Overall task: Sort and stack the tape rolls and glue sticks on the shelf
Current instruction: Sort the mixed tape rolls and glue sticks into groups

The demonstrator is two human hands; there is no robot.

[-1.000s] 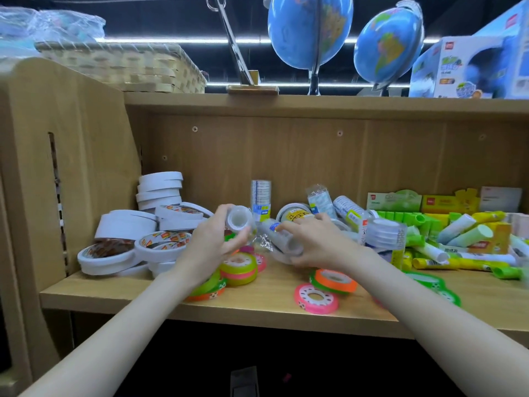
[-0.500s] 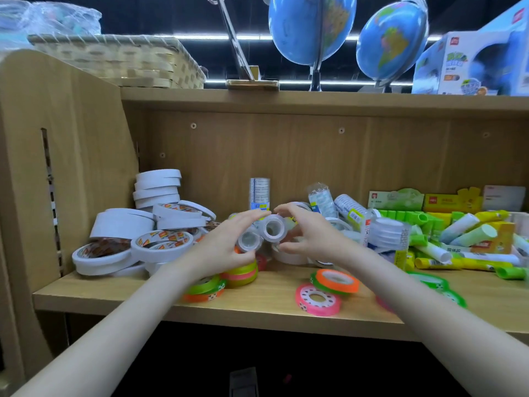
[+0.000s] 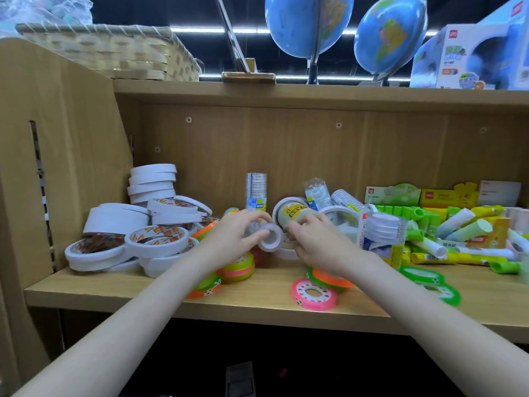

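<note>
On the wooden shelf (image 3: 272, 296), at its middle, both hands meet over a small clear tape roll (image 3: 270, 239). The left hand (image 3: 232, 239) has its fingers (image 3: 257, 217) curled round the roll from the left and above, thumb below, grasping it. The right hand (image 3: 317, 242) comes in from the right with its fingers curled; they touch the roll's right side and lie against a wider roll with a yellow label (image 3: 292, 214) just behind. Whether the right hand grasps either one cannot be told.

Left of the hands lie the white tape rolls (image 3: 114, 222), some flat, some leaning on each other, with a neat stack (image 3: 151, 181) of them at the back wall. An upright sleeve of clear tape (image 3: 256, 191) stands behind the hands. Under the left wrist sit coloured rolls (image 3: 237, 267) in yellow, pink, green and orange. A pink roll (image 3: 313, 293) lies flat near the front edge, an orange one on a green one (image 3: 329, 279) just behind it, and a green roll (image 3: 429, 282) further right.

On the right part of the shelf the glue sticks (image 3: 463, 233) lie in a loose heap, white, green and yellow, beside a clear wrapped pack (image 3: 383, 239) standing upright. Flat green and yellow boxes (image 3: 420, 196) stand at the back.

Above, on the top board, are two globes (image 3: 309, 24), a woven basket (image 3: 114, 53) and a printed box (image 3: 469, 58).
</note>
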